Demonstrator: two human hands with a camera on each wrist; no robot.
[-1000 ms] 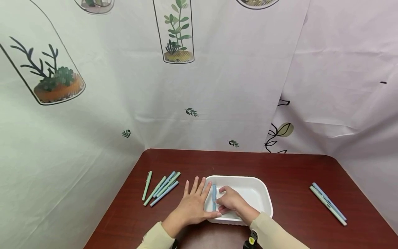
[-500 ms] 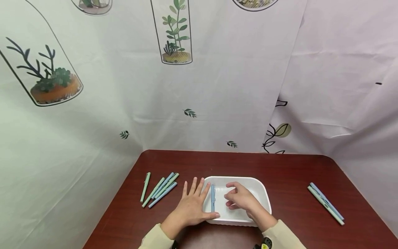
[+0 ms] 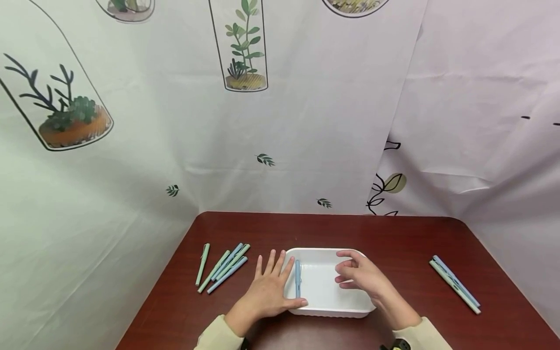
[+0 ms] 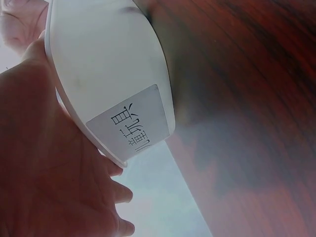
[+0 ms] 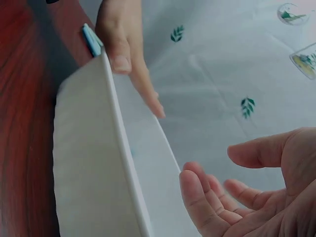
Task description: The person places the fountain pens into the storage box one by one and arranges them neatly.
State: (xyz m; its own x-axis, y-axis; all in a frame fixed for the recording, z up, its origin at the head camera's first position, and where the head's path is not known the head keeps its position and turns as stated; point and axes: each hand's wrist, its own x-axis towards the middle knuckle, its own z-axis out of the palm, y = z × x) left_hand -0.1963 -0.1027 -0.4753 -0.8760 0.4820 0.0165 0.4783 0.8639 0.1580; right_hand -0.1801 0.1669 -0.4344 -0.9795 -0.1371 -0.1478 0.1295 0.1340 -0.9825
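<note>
Steadying the white rectangular plastic tray (image 3: 321, 291), lower centre of the head view, with light pressure should keep the slim light-blue pen (image 3: 298, 279) lying straight inside its left end. The left hand (image 3: 270, 290) spreads uncurled across that rim; the right hand (image 3: 360, 274), empty, hangs loosely bent over the right end.

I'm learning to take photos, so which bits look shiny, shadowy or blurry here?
Head view: a pale shine on the tabletop in front of the white tray; left wrist view: the left hand looks dark, the backdrop washed out, the tabletop hazy, while the label looks clearer; right wrist view: a dark, shadowy band on the tabletop beside the tray.
</note>
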